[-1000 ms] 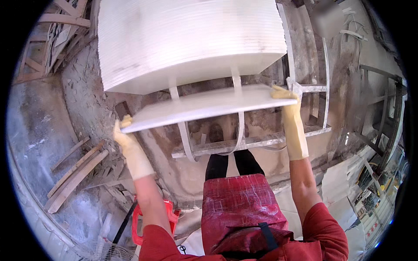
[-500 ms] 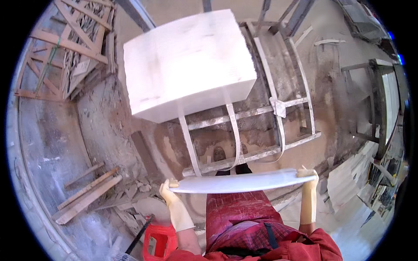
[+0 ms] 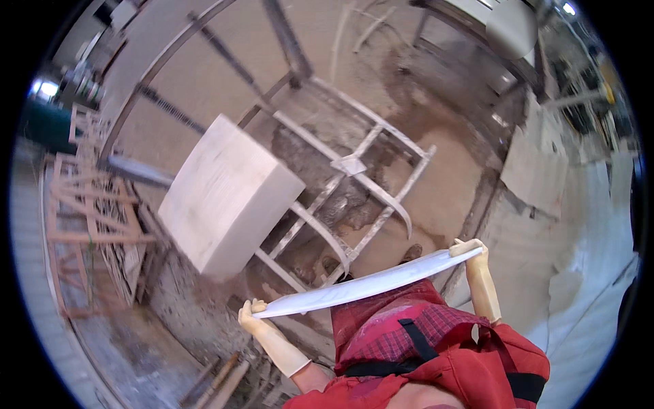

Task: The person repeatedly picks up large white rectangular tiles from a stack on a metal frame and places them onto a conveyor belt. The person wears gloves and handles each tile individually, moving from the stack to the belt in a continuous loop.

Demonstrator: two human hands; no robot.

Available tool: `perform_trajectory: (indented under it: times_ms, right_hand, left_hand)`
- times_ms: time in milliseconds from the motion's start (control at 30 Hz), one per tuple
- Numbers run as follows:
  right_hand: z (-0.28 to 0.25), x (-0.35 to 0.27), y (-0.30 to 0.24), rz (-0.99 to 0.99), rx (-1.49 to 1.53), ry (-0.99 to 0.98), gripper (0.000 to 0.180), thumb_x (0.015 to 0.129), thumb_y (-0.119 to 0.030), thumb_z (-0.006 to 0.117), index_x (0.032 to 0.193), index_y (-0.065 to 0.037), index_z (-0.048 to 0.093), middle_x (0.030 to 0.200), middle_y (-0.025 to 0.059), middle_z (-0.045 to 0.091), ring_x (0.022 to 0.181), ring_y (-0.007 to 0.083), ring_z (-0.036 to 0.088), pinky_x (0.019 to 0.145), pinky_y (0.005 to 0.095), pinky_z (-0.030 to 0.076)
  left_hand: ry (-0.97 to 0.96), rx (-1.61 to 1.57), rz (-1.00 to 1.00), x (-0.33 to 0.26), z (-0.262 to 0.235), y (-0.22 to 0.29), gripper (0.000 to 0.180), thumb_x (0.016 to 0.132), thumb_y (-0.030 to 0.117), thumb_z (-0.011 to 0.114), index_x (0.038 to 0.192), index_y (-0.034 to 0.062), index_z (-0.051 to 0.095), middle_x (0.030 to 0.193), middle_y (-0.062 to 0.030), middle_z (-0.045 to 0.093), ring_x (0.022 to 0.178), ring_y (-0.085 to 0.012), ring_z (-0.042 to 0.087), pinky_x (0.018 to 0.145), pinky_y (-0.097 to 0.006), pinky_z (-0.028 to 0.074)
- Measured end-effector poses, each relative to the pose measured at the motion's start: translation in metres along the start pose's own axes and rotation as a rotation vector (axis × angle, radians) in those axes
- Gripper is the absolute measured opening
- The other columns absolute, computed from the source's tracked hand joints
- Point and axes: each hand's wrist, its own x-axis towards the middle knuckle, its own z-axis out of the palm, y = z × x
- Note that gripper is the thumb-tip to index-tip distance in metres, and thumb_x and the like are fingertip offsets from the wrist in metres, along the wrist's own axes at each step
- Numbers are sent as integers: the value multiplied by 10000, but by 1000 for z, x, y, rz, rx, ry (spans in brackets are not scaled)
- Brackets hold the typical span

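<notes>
A dusty brown floor (image 3: 443,204) stretches between reddish wooden frames (image 3: 102,238) at left and pale sheets (image 3: 535,163) at right, a bright light (image 3: 48,88) far left.

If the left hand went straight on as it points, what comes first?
Probably the near corner of the pale block, though depth is unclear: the left hand might pass above it.
</notes>
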Motion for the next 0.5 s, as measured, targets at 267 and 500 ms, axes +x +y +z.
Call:
perform_trajectory:
  times_ms: [267, 500]
  right_hand:
    - [-160, 7, -55, -107, 151, 152, 290, 975, -64, 519, 697, -70, 600, 610, 143, 668, 635, 246, 680, 1055, 445, 493]
    - [-294, 30, -110, -85, 283, 443, 239, 948, -121, 576, 712, -87, 602, 629, 98, 651, 780, 249, 690, 1036, 436, 493]
  left_hand:
    - [-231, 48, 13, -136, 136, -15, 151, 863, 70, 549, 721, 47, 503, 518, -117, 516, 558, -258, 536, 1008, -476, 483]
    - [-423, 95, -37, -249, 276, -64, 295, 902, 144, 516, 627, 38, 497, 514, -134, 497, 570, -274, 511, 1051, -476, 434]
